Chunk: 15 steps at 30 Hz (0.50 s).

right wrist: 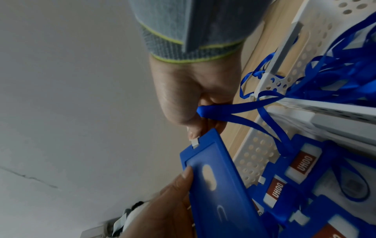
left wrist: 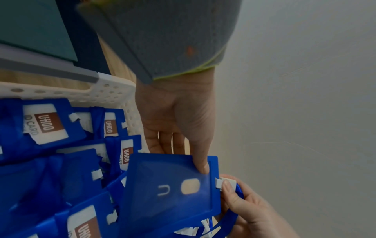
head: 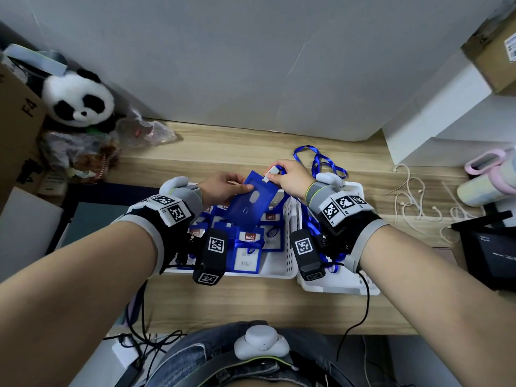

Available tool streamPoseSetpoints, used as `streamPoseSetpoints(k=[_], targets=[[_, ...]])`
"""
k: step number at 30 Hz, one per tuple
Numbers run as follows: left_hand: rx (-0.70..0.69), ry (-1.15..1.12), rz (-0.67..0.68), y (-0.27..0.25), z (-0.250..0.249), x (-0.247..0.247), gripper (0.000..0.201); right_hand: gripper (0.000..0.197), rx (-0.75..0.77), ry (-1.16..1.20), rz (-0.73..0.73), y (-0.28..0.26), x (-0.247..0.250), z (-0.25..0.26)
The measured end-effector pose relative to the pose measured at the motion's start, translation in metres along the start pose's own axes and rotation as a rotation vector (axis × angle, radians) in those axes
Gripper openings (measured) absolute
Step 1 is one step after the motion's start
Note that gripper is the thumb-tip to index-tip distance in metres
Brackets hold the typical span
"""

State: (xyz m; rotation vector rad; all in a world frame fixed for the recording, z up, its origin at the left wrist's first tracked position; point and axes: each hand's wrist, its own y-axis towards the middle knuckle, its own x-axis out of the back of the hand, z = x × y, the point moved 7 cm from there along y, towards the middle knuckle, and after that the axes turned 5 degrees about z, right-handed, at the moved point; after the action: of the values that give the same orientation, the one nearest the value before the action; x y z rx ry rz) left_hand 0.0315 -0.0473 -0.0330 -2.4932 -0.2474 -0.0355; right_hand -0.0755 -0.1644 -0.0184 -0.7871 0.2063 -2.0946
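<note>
A blue plastic badge holder is held above a white perforated basket. My left hand grips its left edge, thumb on the face and fingers behind. My right hand pinches the white clip at the holder's top edge. A blue lanyard runs from that clip through the right hand and back over the desk. The basket holds several more blue badge holders with UHOO cards.
A second white basket of blue lanyards sits right of the first. A panda plush and plastic bags stand at the back left, cardboard boxes at both back corners, white cables and a dark screen on the right.
</note>
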Motion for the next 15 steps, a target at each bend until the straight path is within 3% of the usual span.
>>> streamPoseSetpoints(k=[4,9,15], targets=[[0.043,-0.017,0.1,-0.004,0.007,-0.006,0.004,0.009,-0.022,0.101,0.004,0.0,0.001,-0.005],[0.002,-0.144,0.069,-0.004,0.001,-0.001,0.018,0.028,-0.141,0.384,0.028,-0.003,-0.002,-0.015],[-0.052,-0.172,-0.089,-0.004,-0.01,0.01,0.024,0.028,-0.149,0.044,0.213,-0.013,-0.017,-0.02]])
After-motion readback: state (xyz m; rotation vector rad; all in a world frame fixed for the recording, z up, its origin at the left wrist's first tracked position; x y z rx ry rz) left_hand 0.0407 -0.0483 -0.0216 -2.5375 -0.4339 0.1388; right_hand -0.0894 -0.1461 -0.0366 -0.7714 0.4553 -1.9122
